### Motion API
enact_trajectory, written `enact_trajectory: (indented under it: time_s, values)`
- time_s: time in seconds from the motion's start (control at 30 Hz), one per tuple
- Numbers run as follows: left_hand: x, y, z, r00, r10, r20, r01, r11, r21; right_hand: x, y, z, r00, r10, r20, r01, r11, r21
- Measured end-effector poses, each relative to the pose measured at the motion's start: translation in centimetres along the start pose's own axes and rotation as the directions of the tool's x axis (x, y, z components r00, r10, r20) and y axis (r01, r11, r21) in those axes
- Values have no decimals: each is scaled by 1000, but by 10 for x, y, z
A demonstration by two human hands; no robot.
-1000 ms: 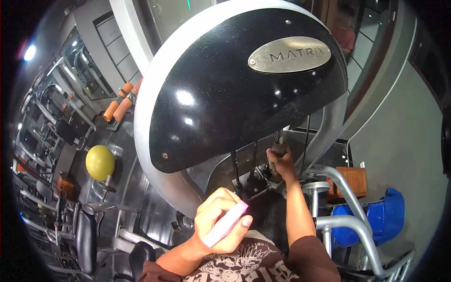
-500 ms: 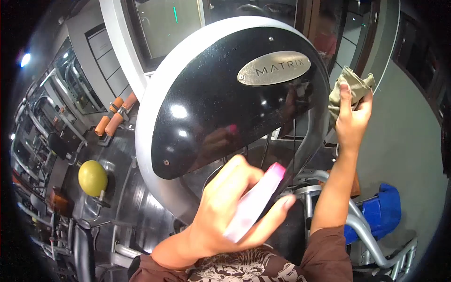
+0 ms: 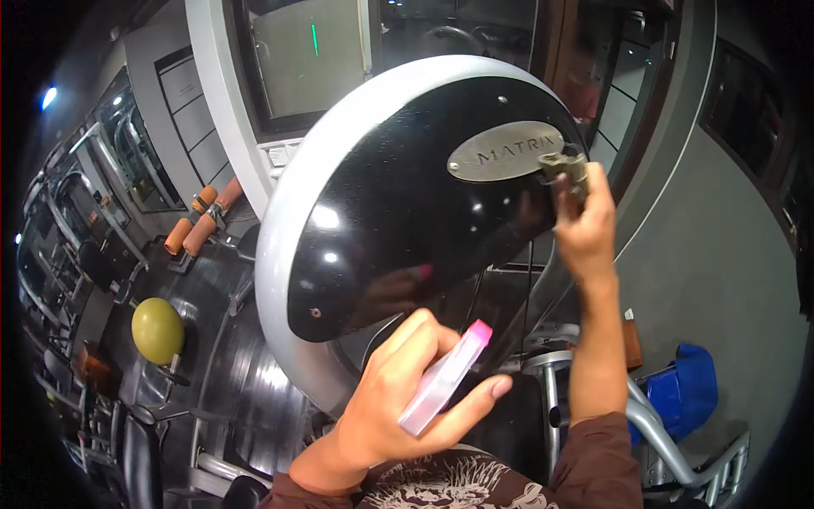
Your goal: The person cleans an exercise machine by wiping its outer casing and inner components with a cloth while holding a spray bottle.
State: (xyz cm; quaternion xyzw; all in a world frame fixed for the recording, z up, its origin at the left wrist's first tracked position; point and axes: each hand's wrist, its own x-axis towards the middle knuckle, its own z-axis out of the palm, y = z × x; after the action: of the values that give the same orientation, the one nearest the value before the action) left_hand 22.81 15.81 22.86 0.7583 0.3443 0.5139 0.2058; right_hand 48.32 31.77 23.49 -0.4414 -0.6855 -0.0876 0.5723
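A large black panel (image 3: 407, 212) with a white curved rim carries an oval metal MATRIX plate (image 3: 500, 153). My right hand (image 3: 585, 229) grips a crumpled olive cloth (image 3: 566, 170) at the right end of the plate, against the panel. Lower down, in front of the panel's bottom edge, my left hand (image 3: 407, 390) is wrapped round a translucent bottle (image 3: 441, 386) with a pink top, which points up and to the right. The bottle and hand are reflected in the glossy panel.
A yellow ball (image 3: 158, 330) and orange padded rollers (image 3: 202, 222) are on the left. Silver frame tubes (image 3: 661, 441) and a blue object (image 3: 682, 392) stand at the lower right. A person in a pink top (image 3: 582, 97) appears blurred behind the panel, beside a door frame.
My right hand with the cloth first rose from below the panel to its right side, then moved left onto the panel. My left hand still holds the bottle, now slightly lower than half a second ago.
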Motion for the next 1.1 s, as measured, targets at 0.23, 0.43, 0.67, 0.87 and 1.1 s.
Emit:
enact_trajectory:
  time_s: [0.23, 0.43, 0.67, 0.87, 1.1]
  values:
    - [-48, -16, -46, 983, -185, 6, 182, 962, -205, 49, 71, -6, 943, 319, -94, -324, 945, -50]
    - [-50, -31, -62, 998, -56, 7, 56, 961, -272, -4, -61, 5, 978, 208, -22, -205, 973, 108]
    - [-41, -40, -67, 1000, 16, 15, -10, 934, -357, 32, 23, 4, 940, 312, -137, -318, 948, -28]
    - [-41, -45, -64, 998, 59, 31, -41, 914, -404, 86, 154, -9, 834, 549, -44, -540, 799, -263]
    - [-32, -46, -65, 993, 34, 110, 18, 899, -437, 99, -5, 2, 961, 240, 138, -240, 971, -17]
